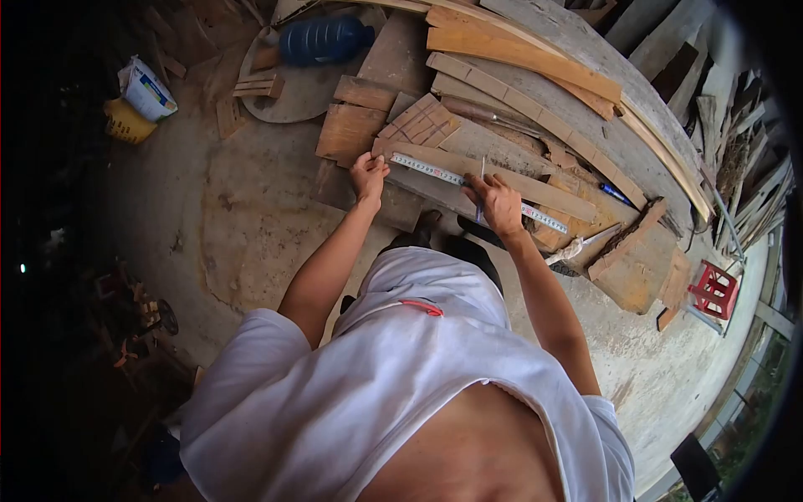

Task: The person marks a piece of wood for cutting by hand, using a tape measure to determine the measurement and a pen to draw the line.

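A white tape measure (427, 168) with black and red numbers lies stretched along a narrow wooden board (535, 189). My left hand (368, 178) is closed at the tape's starting end, by the board's left tip; its fingertips partly hide what they grip. Over the tape's middle, my right hand (498, 203) is closed around a thin, pale pencil (483, 166) that points up between the fingers. Beyond this hand the tape continues to the right. A short wood piece with dark drawn lines (421, 122) sits just behind the board.
Long curved wood strips (523, 52) lie across the far side of the work surface. A white-wrapped handled tool (577, 247) and a blue marker-like object (616, 194) are at right. Further off are a blue water jug (324, 39), a red stool (713, 289) and a yellow basket (127, 123).
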`<state>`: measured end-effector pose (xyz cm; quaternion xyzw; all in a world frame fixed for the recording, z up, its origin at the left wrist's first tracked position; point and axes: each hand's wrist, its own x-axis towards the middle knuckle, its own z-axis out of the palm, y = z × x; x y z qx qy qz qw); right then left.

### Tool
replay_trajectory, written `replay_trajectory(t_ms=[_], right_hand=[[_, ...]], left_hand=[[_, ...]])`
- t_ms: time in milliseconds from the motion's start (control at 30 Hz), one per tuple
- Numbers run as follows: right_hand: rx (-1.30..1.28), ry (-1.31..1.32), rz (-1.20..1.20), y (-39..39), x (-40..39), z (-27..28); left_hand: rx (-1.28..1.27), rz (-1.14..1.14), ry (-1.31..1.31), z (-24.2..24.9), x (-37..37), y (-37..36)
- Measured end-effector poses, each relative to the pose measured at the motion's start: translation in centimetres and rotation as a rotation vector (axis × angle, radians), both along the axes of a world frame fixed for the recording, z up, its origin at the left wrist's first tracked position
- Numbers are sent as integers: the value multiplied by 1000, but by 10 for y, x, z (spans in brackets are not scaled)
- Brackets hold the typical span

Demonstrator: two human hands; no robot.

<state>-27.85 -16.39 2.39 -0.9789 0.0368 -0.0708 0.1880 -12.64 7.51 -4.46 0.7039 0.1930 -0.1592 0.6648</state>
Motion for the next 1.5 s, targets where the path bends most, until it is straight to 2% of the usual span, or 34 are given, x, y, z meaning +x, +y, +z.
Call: replay_trajectory(t_ms=[67,167,367,467,533,967,1233,1367,1433,1467,1500], right_hand=[[5,10,36,-7,6,-5],[29,-23,75,-12,15,-7],[50,-38,92,-8,34,-25],[59,-40,89,-6,37,-28],[37,-33,108,-5,40,-26],[-38,-80,123,3,54,-28],[-57,-49,115,3,52,-22],[16,-24,55,4,53,-15],[252,-140,5,8,64,-12],[361,-67,-28,9,67,-11],[356,-67,-29,13,70,-11]], left_hand=[[48,9,-91,4,1,-6],[60,31,-88,-4,1,-9],[-74,220,-37,4,-9,-27],[-87,223,-12,7,-11,-28],[-36,100,-26,7,-7,-25],[-159,269,188,5,2,-27],[-123,242,151,2,4,-30],[-129,278,151,2,1,-33],[-124,280,142,4,1,-33],[-114,275,143,6,1,-34],[-103,270,143,7,1,-35]])
